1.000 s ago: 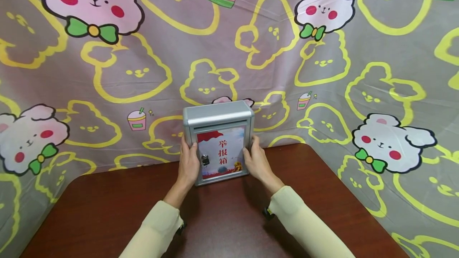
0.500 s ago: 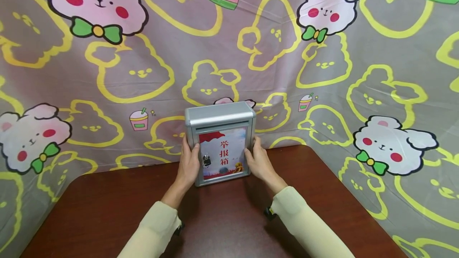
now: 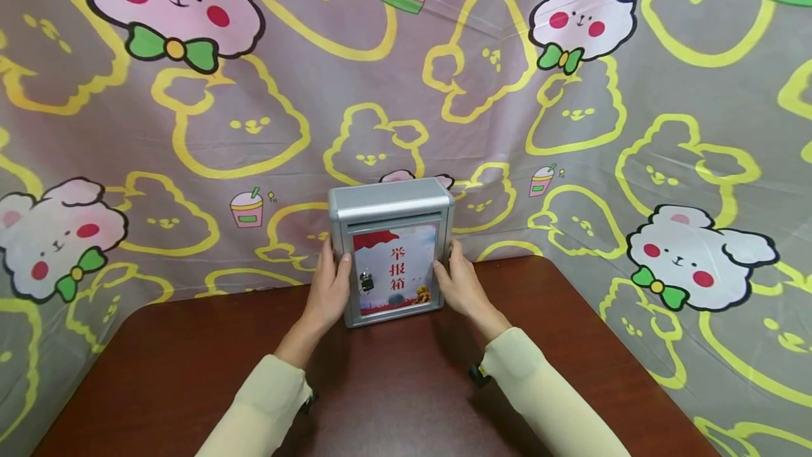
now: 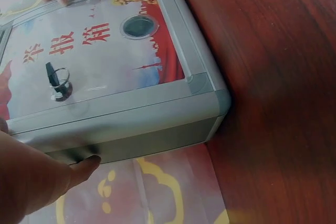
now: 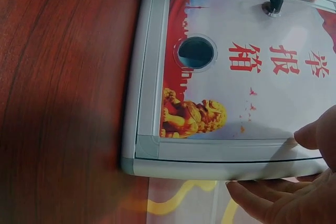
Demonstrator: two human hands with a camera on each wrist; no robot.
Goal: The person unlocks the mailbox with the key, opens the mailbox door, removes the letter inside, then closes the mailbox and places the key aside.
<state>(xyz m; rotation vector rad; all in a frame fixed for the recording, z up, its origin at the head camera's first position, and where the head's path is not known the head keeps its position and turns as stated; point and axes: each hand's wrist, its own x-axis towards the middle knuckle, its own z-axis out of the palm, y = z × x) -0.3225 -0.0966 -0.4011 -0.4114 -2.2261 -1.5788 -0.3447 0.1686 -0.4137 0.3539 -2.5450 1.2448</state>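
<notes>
A silver metal report box [image 3: 398, 238] with red Chinese characters on its front panel stands upright at the back of the table. My left hand [image 3: 328, 288] grips its left side, thumb at the front frame edge and fingers along the side. On the opposite side my right hand [image 3: 461, 286] holds it the same way, thumb [image 5: 310, 135] on the front frame. A small key [image 4: 52, 74] on a ring sits in the lock near the left edge of the panel. Low on the panel is a round window [image 5: 197, 52], and a slot [image 3: 395, 218] runs under the top.
The reddish-brown table [image 3: 393, 386] has rounded back corners. Behind and beside it hangs a grey-pink cloth [image 3: 476, 139] printed with cartoon animals, close at the back of the box.
The head view has shifted slightly. My left wrist and forearm have swung a little outward to the left, while both hands still hold the box, which stays in place.
</notes>
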